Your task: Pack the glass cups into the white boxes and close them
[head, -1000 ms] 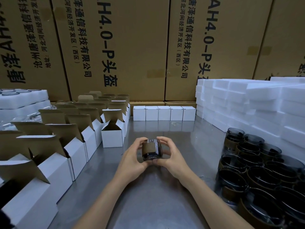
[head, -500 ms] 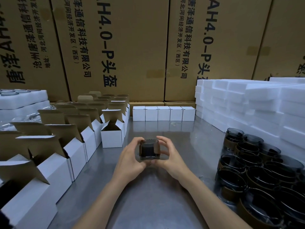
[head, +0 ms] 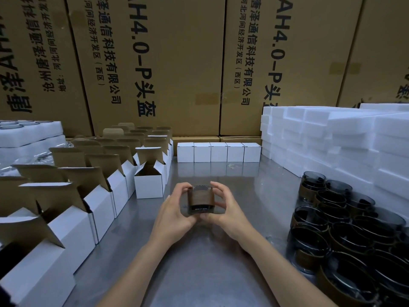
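- Here, a person holds one glass cup (head: pixel 201 200) above the steel worktop (head: pixel 199 262), the left hand (head: pixel 174 212) and right hand (head: pixel 228 210) cupped on opposite sides, fingers (head: pixel 218 190) curled round its wall and gripping it.
- The cup is dark, smoky glass with a brown band round its middle; it looks rigid, smooth and breakable, probably slippery on bare glass and likely of some weight for its size.
- The banded wall under the fingers seems the safest hold, with a thumb under the base; the thin rim is best left alone.
- Just beyond the left fingertips stands an open white box (head: pixel 149 181), flaps up, apparently the nearest one ready to take the cup.
- Further left of the fingers runs a row of open boxes (head: pixel 93 196); their raised brown flaps could snag a cup lowered at an angle.
- Past the fingers, at the far edge, five closed white boxes (head: pixel 218 152) stand in line.
- Right of the right hand, well apart, unpacked cups (head: pixel 345 222) crowd together, with white foam blocks (head: pixel 332 140) stacked behind; a careless elbow there risks breakage.
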